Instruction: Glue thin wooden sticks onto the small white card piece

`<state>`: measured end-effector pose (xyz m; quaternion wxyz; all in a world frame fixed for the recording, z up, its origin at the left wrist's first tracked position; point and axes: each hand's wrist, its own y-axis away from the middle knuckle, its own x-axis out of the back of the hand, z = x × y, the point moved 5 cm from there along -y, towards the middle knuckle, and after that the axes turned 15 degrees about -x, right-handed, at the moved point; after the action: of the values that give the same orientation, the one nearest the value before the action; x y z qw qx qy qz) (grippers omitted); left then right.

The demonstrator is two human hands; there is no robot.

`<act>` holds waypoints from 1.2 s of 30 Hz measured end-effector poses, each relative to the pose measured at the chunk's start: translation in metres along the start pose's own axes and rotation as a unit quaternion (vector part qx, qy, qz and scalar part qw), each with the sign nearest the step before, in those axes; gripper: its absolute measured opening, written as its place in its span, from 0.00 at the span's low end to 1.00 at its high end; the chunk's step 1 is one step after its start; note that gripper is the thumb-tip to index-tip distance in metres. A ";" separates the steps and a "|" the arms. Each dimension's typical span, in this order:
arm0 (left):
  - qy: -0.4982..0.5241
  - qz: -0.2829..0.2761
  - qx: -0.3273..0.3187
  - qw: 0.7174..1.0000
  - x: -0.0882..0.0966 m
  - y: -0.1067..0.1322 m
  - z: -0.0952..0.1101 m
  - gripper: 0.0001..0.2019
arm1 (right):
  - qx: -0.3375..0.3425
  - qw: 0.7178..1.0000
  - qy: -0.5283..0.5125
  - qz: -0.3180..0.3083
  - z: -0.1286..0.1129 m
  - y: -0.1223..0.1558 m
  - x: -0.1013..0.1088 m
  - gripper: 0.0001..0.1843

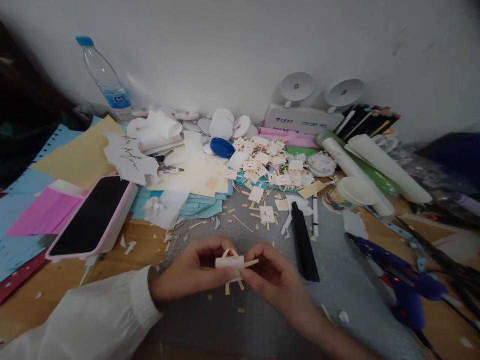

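Note:
My left hand (198, 265) pinches a small white paper figure (229, 262) with narrow yellowish paper strips standing out from it like limbs. Two strips hang below, one loops on top, and one strip (252, 262) points right. At that right end, the thumb and fingertips of my right hand (275, 272) close on the figure. Beneath both hands lies a grey cutting mat (210, 330) with strip scraps on it. Just past the hands rests a similar paper figure with a drawn face (267, 215).
Many finished-looking figures (284, 180) are heaped at the back. To the right are a black tube-like item (304, 242), a marker (315, 215) and a blue glue gun (405, 285) with a lit red light. A phone (93, 217), papers and a water bottle (107, 82) stand left.

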<state>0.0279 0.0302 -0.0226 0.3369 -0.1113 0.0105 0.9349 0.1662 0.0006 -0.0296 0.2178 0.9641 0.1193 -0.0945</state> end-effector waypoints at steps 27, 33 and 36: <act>0.181 0.098 -0.035 0.978 0.010 -0.003 0.000 0.10 | -0.038 0.987 -0.157 0.002 0.009 -0.002 0.011 0.12; 0.132 0.127 -0.076 0.980 0.015 -0.005 0.006 0.10 | -0.033 0.992 -0.120 0.021 0.008 -0.005 0.012 0.13; 0.032 0.108 -0.123 0.986 0.015 -0.008 0.015 0.12 | -0.028 0.997 -0.073 0.021 0.007 -0.009 0.012 0.14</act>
<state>0.0193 0.0471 -0.0109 0.2174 -0.1800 -0.0823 0.9558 0.1741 0.0076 -0.0420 0.2548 0.9505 0.0853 -0.1563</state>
